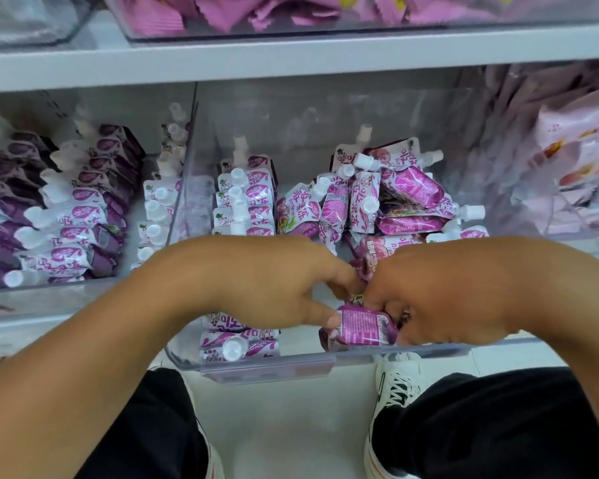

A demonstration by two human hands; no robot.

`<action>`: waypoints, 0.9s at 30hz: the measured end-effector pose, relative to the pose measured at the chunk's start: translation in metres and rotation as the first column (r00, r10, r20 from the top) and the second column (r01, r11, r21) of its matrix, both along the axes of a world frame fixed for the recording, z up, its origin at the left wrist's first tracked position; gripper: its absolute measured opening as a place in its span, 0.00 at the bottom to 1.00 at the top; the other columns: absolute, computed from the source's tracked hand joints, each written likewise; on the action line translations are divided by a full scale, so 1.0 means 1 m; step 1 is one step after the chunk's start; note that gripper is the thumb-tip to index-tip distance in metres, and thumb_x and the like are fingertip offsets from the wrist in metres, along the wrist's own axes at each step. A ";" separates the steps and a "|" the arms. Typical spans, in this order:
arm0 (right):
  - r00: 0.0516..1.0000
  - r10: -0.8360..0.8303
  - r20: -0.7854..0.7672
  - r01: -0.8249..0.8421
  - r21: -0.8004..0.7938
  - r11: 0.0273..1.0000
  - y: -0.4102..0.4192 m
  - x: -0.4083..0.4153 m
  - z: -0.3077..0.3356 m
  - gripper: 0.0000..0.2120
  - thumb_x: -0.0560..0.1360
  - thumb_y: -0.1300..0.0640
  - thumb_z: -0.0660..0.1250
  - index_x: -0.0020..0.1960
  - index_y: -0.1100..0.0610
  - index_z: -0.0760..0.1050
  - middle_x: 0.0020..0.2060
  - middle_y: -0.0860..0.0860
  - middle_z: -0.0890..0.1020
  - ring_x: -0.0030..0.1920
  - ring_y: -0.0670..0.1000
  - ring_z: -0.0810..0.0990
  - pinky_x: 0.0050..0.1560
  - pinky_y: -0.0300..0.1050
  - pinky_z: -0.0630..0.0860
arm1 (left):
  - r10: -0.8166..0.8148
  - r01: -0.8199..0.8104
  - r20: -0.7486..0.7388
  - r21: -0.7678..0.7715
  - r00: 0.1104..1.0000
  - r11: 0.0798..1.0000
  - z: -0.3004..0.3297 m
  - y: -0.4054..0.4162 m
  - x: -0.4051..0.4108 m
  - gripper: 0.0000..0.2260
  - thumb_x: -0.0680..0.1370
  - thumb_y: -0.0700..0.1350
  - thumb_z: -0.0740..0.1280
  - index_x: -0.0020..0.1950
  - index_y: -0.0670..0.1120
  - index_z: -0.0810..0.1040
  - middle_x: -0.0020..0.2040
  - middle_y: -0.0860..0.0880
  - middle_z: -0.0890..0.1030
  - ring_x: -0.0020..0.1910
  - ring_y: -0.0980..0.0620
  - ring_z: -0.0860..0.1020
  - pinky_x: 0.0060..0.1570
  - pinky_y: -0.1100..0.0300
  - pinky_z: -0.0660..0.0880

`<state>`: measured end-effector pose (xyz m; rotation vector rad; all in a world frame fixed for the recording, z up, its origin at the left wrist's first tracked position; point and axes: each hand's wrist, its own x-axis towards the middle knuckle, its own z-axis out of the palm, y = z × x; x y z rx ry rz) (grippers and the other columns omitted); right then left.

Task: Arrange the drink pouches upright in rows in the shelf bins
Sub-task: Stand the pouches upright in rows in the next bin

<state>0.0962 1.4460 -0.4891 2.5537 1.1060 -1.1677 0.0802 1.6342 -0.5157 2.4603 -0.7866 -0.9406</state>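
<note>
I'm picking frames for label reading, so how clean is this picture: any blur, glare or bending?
Head view: wide-angle bending bows the shelf edge; the top bin and right-hand packets are soft and hazy; the clear bin wall shows pale reflections; print on the held pouch between left hand and right hand is sharper, yet too small to read.
</note>
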 end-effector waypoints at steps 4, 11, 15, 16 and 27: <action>0.993 -0.069 -0.096 0.076 0.075 0.994 0.006 0.001 0.001 0.02 0.77 0.53 0.68 0.49 0.51 0.77 0.40 0.49 0.82 0.32 0.47 0.77 0.35 0.43 0.76 | -0.059 0.062 -0.042 0.081 0.997 0.995 -0.002 -0.006 -0.004 0.13 0.80 0.55 0.64 0.62 0.53 0.78 0.43 0.59 0.80 0.37 0.63 0.76 0.43 0.66 0.73; 0.980 -0.154 -0.126 0.176 0.195 0.965 0.002 0.008 0.001 0.08 0.73 0.52 0.73 0.52 0.47 0.79 0.39 0.42 0.84 0.35 0.37 0.79 0.38 0.34 0.75 | 0.024 -0.026 0.050 0.046 0.998 0.999 -0.004 -0.001 -0.011 0.15 0.76 0.59 0.70 0.44 0.47 0.79 0.35 0.50 0.82 0.33 0.55 0.77 0.40 0.57 0.76; 0.989 -0.110 -0.103 0.114 0.034 0.993 -0.001 0.000 0.001 0.14 0.77 0.51 0.69 0.61 0.47 0.78 0.38 0.40 0.79 0.37 0.41 0.78 0.48 0.40 0.78 | 0.036 -0.037 0.168 0.003 0.985 0.999 -0.003 0.005 -0.012 0.08 0.79 0.47 0.69 0.41 0.48 0.78 0.29 0.59 0.76 0.30 0.61 0.73 0.32 0.66 0.68; 0.995 -0.067 -0.067 0.069 0.021 0.997 0.001 -0.002 0.000 0.13 0.77 0.52 0.67 0.61 0.48 0.78 0.36 0.40 0.76 0.38 0.40 0.77 0.49 0.40 0.76 | 0.039 -0.039 0.187 -0.006 0.982 0.999 -0.002 0.007 -0.013 0.08 0.79 0.46 0.69 0.39 0.51 0.77 0.29 0.63 0.76 0.30 0.63 0.73 0.32 0.67 0.66; 0.806 -0.142 -0.574 0.374 0.308 0.875 -0.008 0.008 0.006 0.07 0.79 0.64 0.64 0.54 0.56 0.77 0.43 0.51 0.85 0.34 0.48 0.77 0.32 0.41 0.75 | 0.110 -0.096 0.145 -0.102 0.983 0.990 0.005 0.017 -0.023 0.12 0.75 0.38 0.66 0.52 0.53 0.83 0.40 0.60 0.82 0.40 0.64 0.80 0.44 0.64 0.78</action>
